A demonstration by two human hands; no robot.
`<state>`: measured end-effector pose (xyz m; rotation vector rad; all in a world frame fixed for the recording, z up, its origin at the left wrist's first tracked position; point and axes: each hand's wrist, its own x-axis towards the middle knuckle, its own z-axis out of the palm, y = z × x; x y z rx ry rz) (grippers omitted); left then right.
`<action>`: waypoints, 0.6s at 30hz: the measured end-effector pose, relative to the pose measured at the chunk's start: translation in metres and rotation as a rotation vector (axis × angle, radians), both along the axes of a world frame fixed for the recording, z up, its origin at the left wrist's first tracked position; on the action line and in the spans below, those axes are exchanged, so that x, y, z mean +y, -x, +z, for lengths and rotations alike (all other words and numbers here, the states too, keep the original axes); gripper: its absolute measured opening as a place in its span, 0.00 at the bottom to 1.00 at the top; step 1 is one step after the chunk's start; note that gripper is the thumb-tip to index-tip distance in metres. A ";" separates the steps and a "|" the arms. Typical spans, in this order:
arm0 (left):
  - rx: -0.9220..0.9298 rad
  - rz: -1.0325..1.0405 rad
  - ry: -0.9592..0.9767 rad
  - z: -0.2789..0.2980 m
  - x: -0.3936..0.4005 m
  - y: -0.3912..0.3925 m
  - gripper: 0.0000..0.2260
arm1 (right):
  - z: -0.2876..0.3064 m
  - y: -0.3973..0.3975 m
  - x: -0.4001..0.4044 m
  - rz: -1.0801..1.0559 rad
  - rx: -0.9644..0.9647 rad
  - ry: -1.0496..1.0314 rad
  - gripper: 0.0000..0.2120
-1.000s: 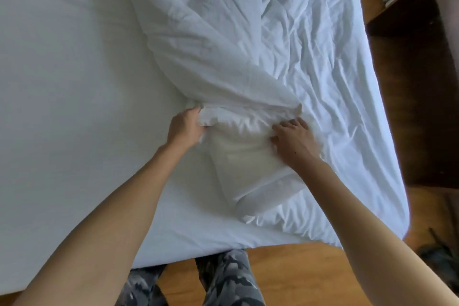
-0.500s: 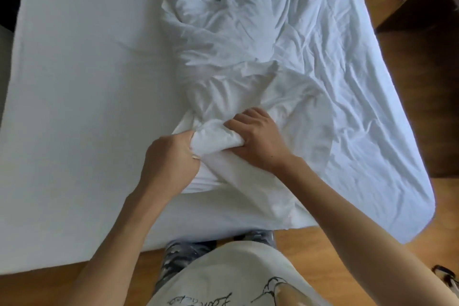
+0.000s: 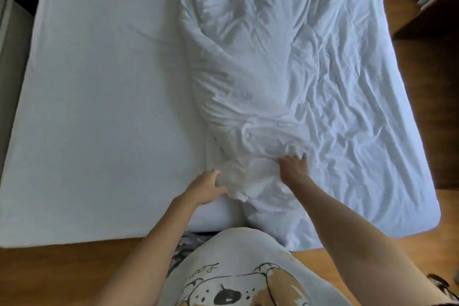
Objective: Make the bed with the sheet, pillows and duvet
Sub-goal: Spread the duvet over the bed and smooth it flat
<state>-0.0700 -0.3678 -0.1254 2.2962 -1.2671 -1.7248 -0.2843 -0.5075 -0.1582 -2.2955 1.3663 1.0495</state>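
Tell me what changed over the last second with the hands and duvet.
Both hands moved apart: the left hand now grips the duvet end at the bed's near edge; the right hand lies further right on the folds. The sheet stayed flat, the duvet bunched on the right.

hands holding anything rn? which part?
Left hand grips the bunched near end of the duvet at the mattress edge. Right hand rests on the same bunch further right; whether its fingers pinch the fabric cannot be told.

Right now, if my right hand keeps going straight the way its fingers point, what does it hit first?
The right hand would likely run straight into the bunched duvet ridge ahead; its fingertips already touch it.
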 end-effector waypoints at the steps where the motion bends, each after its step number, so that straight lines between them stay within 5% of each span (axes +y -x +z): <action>1: -0.015 0.045 -0.012 -0.010 0.010 -0.004 0.26 | -0.008 0.010 0.002 -0.026 0.075 -0.030 0.18; 4: -0.101 0.107 -0.019 -0.031 0.033 -0.025 0.23 | -0.020 0.008 0.005 -0.013 0.037 0.009 0.17; 11: -0.159 0.190 -0.040 -0.097 0.031 -0.061 0.18 | -0.047 -0.104 0.043 0.172 -0.554 -0.009 0.12; 18: -0.156 0.298 -0.009 -0.177 0.007 -0.082 0.17 | -0.173 -0.176 0.063 0.068 -0.195 -0.027 0.48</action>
